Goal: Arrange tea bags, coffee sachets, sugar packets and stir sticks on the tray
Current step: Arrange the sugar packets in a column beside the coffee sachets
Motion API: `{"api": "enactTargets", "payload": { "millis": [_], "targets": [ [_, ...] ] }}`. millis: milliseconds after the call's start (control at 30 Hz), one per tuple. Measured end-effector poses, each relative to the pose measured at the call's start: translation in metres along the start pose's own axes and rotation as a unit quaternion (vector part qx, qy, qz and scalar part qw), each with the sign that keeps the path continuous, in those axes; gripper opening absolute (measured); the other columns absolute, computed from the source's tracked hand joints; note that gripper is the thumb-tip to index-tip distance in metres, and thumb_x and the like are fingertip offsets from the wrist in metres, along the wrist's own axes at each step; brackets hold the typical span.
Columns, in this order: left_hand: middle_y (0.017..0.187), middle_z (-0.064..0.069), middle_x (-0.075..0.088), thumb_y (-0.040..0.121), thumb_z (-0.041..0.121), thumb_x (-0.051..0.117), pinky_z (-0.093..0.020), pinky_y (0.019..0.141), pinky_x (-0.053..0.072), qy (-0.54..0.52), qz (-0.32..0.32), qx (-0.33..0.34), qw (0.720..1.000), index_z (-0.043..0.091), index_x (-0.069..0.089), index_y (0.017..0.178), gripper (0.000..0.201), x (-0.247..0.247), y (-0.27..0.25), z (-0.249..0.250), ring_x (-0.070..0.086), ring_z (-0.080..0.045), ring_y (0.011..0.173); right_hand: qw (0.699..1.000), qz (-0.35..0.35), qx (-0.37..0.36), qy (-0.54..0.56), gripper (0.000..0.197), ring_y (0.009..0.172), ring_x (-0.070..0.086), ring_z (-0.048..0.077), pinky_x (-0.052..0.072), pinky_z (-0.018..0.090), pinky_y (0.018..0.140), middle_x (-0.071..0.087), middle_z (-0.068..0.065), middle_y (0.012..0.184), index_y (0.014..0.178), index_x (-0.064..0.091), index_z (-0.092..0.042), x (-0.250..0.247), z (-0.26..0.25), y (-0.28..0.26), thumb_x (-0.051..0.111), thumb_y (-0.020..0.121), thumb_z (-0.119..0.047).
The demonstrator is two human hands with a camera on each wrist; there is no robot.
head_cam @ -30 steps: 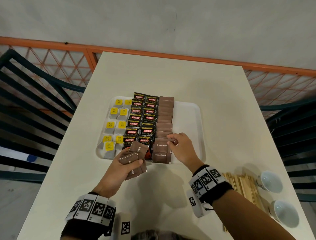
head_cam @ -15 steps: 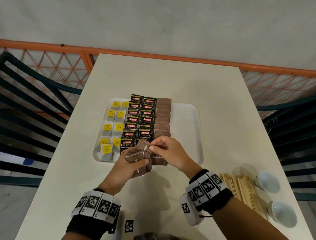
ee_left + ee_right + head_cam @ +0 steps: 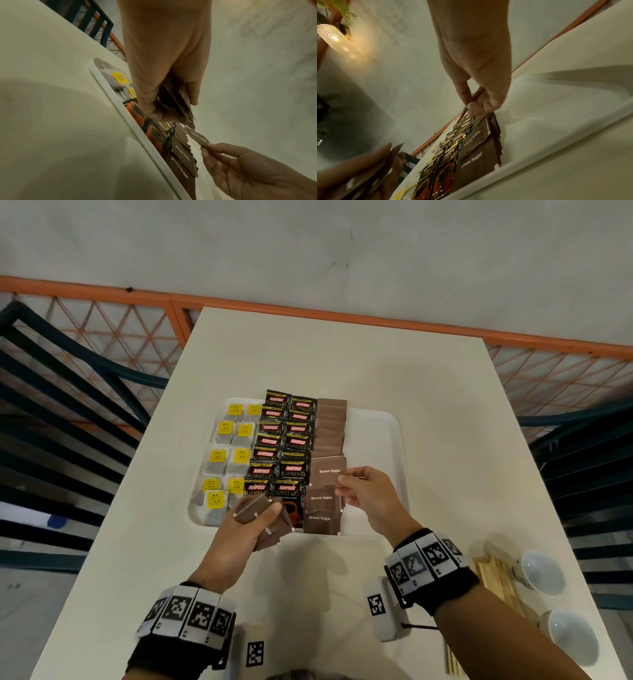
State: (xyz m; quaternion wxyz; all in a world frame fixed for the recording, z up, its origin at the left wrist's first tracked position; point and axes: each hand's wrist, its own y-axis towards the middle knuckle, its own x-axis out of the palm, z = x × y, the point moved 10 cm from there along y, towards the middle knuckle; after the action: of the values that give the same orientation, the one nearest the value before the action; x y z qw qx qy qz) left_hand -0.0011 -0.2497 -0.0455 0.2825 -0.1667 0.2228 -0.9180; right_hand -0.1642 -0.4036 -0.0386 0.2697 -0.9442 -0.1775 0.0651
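Wristbands with black-and-white markers sit lowest in the head view, and just above them the left hand (image 3: 255, 522) curls its fingers and thumb around a fanned stack of spare sugar packets (image 3: 265, 520) at the near rim of the tray (image 3: 383, 440). A moment ago the right hand (image 3: 368, 496) was at that stack, drawing one off; it has now swung back to the centre of the frame and pinches a single brown sugar packet (image 3: 327, 472) by its right edge between thumb and fingertips, holding it over the near end of the sugar column (image 3: 330, 433). From the right wrist the packet hangs just above the laid ones, not yet released.

That suggests one more packet is about to join the overlapping row, which now reaches the near rim.

Farther up the tray, coffee sachets (image 3: 286, 440) fill two columns left of the sugar and tea bags (image 3: 231, 453) sit at the left. Stir sticks (image 3: 496, 577) lie off the tray at lower right, beside two white cups (image 3: 544, 571), so that step looks untouched.
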Motion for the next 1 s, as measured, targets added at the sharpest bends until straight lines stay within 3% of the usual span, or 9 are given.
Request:
{"api": "enactTargets", "payload": {
  "millis": [100, 200, 367, 500, 600, 733, 767, 867, 1000],
  "targets": [
    [0.092, -0.010, 0.070, 0.084, 0.019, 0.063, -0.024, 0.057, 0.053, -0.010, 0.007, 0.008, 1.000, 0.004, 0.058, 0.111, 0.032, 0.000, 0.001, 0.003, 0.070, -0.017, 0.077, 0.998, 0.030, 0.002, -0.055, 0.008, 0.062, 0.055, 0.009, 0.038, 0.017, 0.051, 0.064, 0.004, 0.081, 0.081, 0.058, -0.015, -0.004, 0.006, 0.004, 0.063, 0.084, -0.010],
    [0.081, -0.002, 0.071, 0.086, 0.018, 0.060, -0.026, 0.061, 0.054, -0.027, 0.009, 0.004, 1.000, 0.011, 0.059, 0.105, 0.020, -0.001, 0.000, 0.003, 0.071, -0.010, 0.068, 0.994, 0.057, -0.008, -0.091, 0.008, 0.067, 0.051, 0.012, 0.038, 0.018, 0.054, 0.062, 0.001, 0.079, 0.079, 0.060, -0.015, -0.005, 0.009, 0.007, 0.066, 0.082, -0.011],
    [0.097, -0.010, 0.070, 0.087, 0.019, 0.059, -0.031, 0.069, 0.054, -0.042, 0.008, -0.005, 0.999, 0.012, 0.061, 0.108, 0.022, -0.003, -0.001, 0.003, 0.068, -0.021, 0.084, 0.982, 0.101, -0.025, -0.157, 0.008, 0.081, 0.055, 0.014, 0.044, 0.024, 0.072, 0.058, -0.005, 0.078, 0.088, 0.061, -0.013, -0.010, 0.010, 0.009, 0.065, 0.082, -0.015],
    [0.087, -0.006, 0.072, 0.088, 0.015, 0.058, -0.031, 0.071, 0.053, -0.056, 0.003, -0.018, 0.998, 0.012, 0.061, 0.106, 0.018, -0.003, 0.000, 0.000, 0.069, -0.017, 0.079, 0.977, 0.118, -0.033, -0.174, 0.021, 0.074, 0.054, 0.014, 0.041, 0.018, 0.059, 0.055, -0.003, 0.079, 0.099, 0.055, -0.011, -0.013, 0.008, 0.009, 0.066, 0.082, -0.017],
    [0.079, -0.003, 0.074, 0.090, 0.011, 0.054, -0.031, 0.070, 0.052, -0.066, -0.013, -0.028, 0.997, 0.011, 0.063, 0.100, 0.013, 0.001, 0.000, 0.002, 0.070, -0.014, 0.075, 0.968, 0.124, -0.075, -0.204, 0.024, 0.070, 0.055, 0.016, 0.040, 0.018, 0.056, 0.056, 0.003, 0.081, 0.103, 0.052, -0.011, -0.010, -0.002, 0.003, 0.065, 0.083, -0.017],
    [0.074, -0.005, 0.072, 0.091, 0.001, 0.042, -0.023, 0.067, 0.053, -0.063, -0.081, -0.022, 0.994, 0.013, 0.071, 0.074, 0.036, 0.022, -0.005, 0.015, 0.067, -0.012, 0.074, 0.957, 0.037, -0.138, -0.254, 0.011, 0.077, 0.054, 0.009, 0.039, 0.013, 0.063, 0.058, -0.004, 0.085, 0.094, 0.056, -0.017, 0.020, -0.019, -0.021, 0.056, 0.090, -0.027],
    [0.075, -0.005, 0.072, 0.090, 0.000, 0.042, -0.022, 0.063, 0.055, -0.068, -0.074, -0.023, 0.995, 0.014, 0.072, 0.076, 0.036, 0.021, -0.003, 0.015, 0.067, -0.012, 0.073, 0.953, -0.015, -0.141, -0.268, 0.015, 0.079, 0.053, 0.007, 0.040, 0.014, 0.066, 0.057, -0.007, 0.085, 0.095, 0.057, -0.017, 0.034, -0.020, -0.028, 0.054, 0.091, -0.032],
    [0.094, -0.014, 0.069, 0.089, -0.002, 0.047, -0.025, 0.058, 0.056, -0.092, -0.039, -0.032, 0.995, 0.005, 0.062, 0.109, 0.026, 0.018, 0.004, 0.013, 0.068, -0.018, 0.077, 0.948, -0.138, -0.129, -0.257, 0.020, 0.084, 0.057, 0.008, 0.045, 0.019, 0.075, 0.061, -0.006, 0.090, 0.097, 0.058, -0.020, 0.066, -0.014, -0.044, 0.059, 0.087, -0.038],
    [0.097, -0.016, 0.066, 0.087, -0.005, 0.048, -0.026, 0.057, 0.056, -0.098, -0.038, -0.023, 0.994, 0.003, 0.055, 0.116, 0.031, 0.020, 0.006, 0.018, 0.068, -0.019, 0.077, 0.957, -0.126, -0.133, -0.227, 0.012, 0.068, 0.055, 0.004, 0.043, 0.014, 0.061, 0.061, -0.005, 0.081, 0.088, 0.057, -0.021, 0.065, -0.018, -0.039, 0.068, 0.083, -0.023]
  ]
}}
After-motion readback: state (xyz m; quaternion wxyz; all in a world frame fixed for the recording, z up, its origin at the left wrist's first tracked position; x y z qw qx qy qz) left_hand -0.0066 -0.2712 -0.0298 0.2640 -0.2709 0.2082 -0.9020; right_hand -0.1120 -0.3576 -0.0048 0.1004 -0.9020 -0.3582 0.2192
